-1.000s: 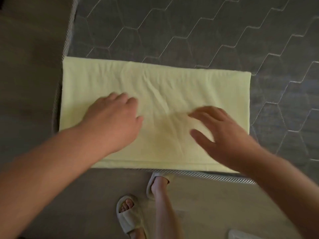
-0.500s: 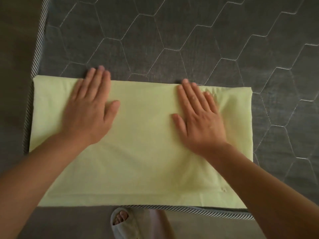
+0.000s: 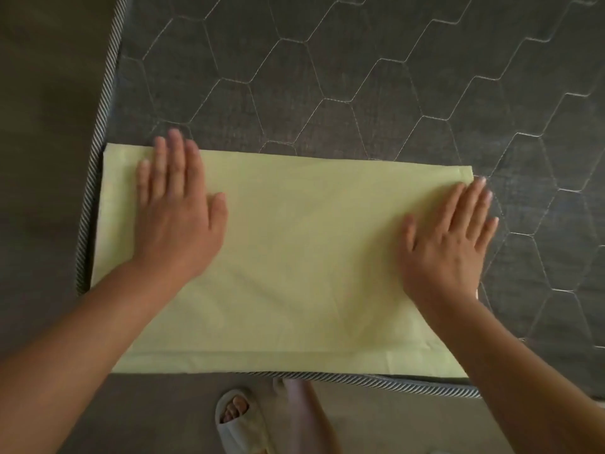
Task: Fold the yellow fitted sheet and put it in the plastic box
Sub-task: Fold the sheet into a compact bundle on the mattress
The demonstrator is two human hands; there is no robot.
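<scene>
Overhead, the view looked down on a dark grey quilted mattress [image 3: 360, 77] with a striped piped edge, seen from its near left corner. At the far left, bare floor [image 3: 42, 126] ran alongside the mattress. The yellow fitted sheet [image 3: 301, 257], already folded into a long flat rectangle, lay on that corner, its left and near edges lined up with the mattress edges.

The left hand [image 3: 176, 217] rested palm down on the left part of the sheet, fingers straight and together, reaching to the far edge. It gripped nothing. Between the hands the cloth looked smooth, with only faint creases. The right hand [image 3: 448, 244] lay flat and spread at the right end, its fingertips just past the far right corner, onto the mattress. It also held nothing.

Below the mattress edge, a foot in a pale slipper [image 3: 239, 417] stood on the floor. No plastic box was in view.

The step appeared to be pressing the fold flat. Next, the sheet probably needed another fold, one end taken over the other to make a shorter bundle, then carrying to the box.
</scene>
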